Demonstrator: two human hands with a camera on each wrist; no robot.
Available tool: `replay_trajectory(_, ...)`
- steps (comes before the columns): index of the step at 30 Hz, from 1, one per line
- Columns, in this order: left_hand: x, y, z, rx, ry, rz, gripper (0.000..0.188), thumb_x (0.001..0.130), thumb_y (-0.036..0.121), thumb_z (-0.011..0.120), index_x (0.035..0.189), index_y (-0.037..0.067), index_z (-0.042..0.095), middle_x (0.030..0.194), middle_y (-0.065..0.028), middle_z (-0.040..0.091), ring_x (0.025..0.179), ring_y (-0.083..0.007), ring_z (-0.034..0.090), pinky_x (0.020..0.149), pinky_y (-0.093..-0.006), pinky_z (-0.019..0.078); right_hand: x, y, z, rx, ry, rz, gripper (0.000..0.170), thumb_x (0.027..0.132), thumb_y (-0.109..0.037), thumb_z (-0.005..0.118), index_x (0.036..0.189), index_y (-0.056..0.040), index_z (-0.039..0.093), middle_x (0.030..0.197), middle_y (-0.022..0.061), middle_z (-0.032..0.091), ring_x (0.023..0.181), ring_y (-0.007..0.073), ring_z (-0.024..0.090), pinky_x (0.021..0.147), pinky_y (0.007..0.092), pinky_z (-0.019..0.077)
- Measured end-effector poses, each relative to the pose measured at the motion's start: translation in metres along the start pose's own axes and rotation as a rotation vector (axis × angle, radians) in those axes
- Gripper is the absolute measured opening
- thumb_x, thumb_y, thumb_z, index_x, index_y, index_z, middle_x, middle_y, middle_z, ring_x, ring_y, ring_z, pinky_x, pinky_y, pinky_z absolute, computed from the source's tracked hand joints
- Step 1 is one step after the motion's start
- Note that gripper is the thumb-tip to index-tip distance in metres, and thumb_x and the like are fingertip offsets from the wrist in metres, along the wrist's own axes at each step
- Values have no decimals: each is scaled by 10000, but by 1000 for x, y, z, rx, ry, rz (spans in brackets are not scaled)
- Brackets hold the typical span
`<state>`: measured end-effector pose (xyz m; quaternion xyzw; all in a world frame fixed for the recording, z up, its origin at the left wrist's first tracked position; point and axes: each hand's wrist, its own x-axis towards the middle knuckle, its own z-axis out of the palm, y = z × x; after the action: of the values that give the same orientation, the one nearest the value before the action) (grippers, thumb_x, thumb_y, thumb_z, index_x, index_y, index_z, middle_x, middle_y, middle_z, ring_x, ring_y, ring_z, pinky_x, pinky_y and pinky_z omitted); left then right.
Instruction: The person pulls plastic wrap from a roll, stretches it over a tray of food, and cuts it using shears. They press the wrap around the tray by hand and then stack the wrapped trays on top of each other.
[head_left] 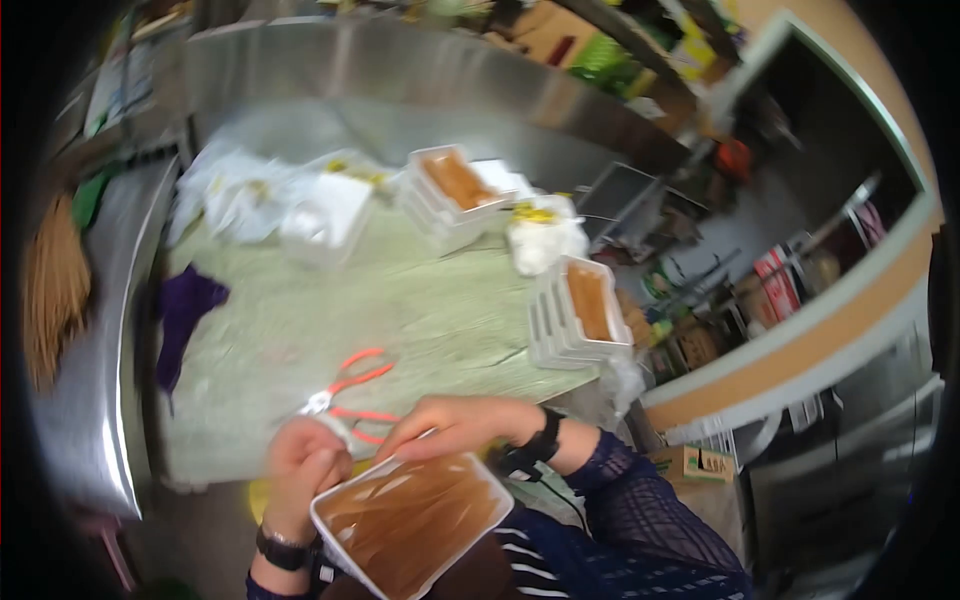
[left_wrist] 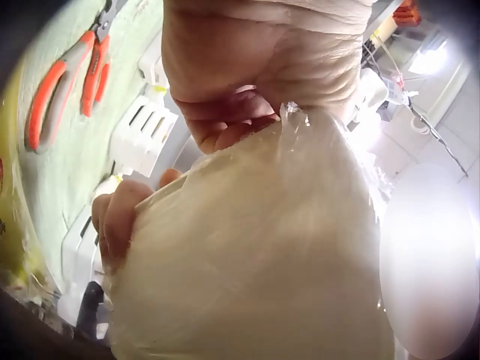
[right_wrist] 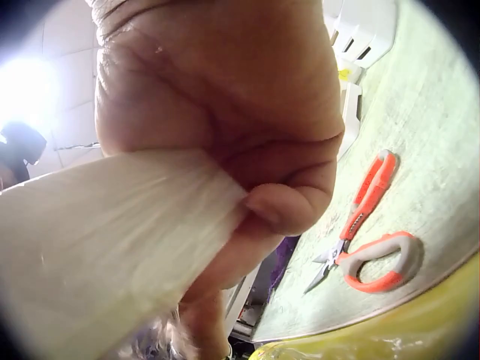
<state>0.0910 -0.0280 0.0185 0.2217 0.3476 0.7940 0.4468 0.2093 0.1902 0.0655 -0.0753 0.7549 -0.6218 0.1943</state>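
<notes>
White tub (left_wrist: 255,255): at the bottom centre of the head view, tilted and held up between two hands, its open top showing and its pale outer face filling much of the left wrist view
Brown contents (head_left: 415,510): loose, glossy-looking strips or sheets spread inside the tub; too blurred to say what they are
Left hand (head_left: 300,475): curled at the tub's left corner, fingers clamped at the edge; a bit of clear film (left_wrist: 296,116) stands by its palm, whether pinched cannot be told
Right hand (head_left: 455,425): bent over the tub's upper rim, fingers curled round the wall
Handling: the tub looks light and thin-walled, probably a little flexible; film on it may be slippery, and the contents look soft and apt to slide if it tips further
Best hold: opposite rims or corners, with fingers under the wall, without squeezing the middle
Orange-handled scissors (head_left: 318,402): lying on the pale green table (head_left: 300,320), just above the hands in the head view
Tub stacks: one (head_left: 445,215) at upper centre, another (head_left: 565,325) at right of centre
Purple cloth (head_left: 185,310): left side of the head view
</notes>
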Motion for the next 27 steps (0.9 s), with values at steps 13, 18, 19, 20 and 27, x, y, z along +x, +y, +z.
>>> replay_trajectory(13, 16, 9, 17, 427, -248, -108, 147, 953, 130, 554, 910, 33, 656, 686, 35, 551, 596, -36, 481, 512, -220, 378, 8, 8, 0, -91, -89, 13, 321, 993, -250, 532, 1155, 6, 636, 947, 85, 695, 853, 117, 606, 783, 290, 488)
replay_trajectory(18, 36, -14, 14, 628, -386, 213, 224, 958, 237, 575, 936, 21, 629, 719, -23, 606, 650, -94, 559, 590, -267, 443, 10, 31, 4, -124, 11, 48, 271, 959, -231, 576, 1084, -7, 664, 853, 39, 670, 827, 140, 610, 765, 295, 482)
replay_trajectory(19, 38, -19, 12, 691, -393, 255, 221, 953, 235, 580, 943, 19, 626, 719, -35, 605, 657, -103, 563, 604, -276, 453, 13, 31, 12, -46, 122, -4, 270, 954, -225, 579, 1077, -2, 669, 845, 33, 668, 821, 144, 612, 763, 297, 482)
replay_trajectory(20, 39, -15, 10, 776, -334, 280, 205, 947, 222, 590, 979, 22, 619, 727, -31, 603, 666, -98, 563, 609, -271, 457, 15, 30, 14, -68, 83, 16, 278, 951, -224, 581, 1083, 3, 669, 854, 34, 672, 819, 141, 610, 766, 291, 481)
replay_trajectory(27, -35, 116, -2, 421, 10, 458, 307, 921, 65, 592, 1223, 62, 538, 879, -25, 559, 773, -81, 562, 651, -247, 484, 2, -1, 6, 75, 197, 251, 309, 937, -215, 586, 1094, 36, 675, 887, 57, 694, 788, 102, 593, 739, 247, 467)
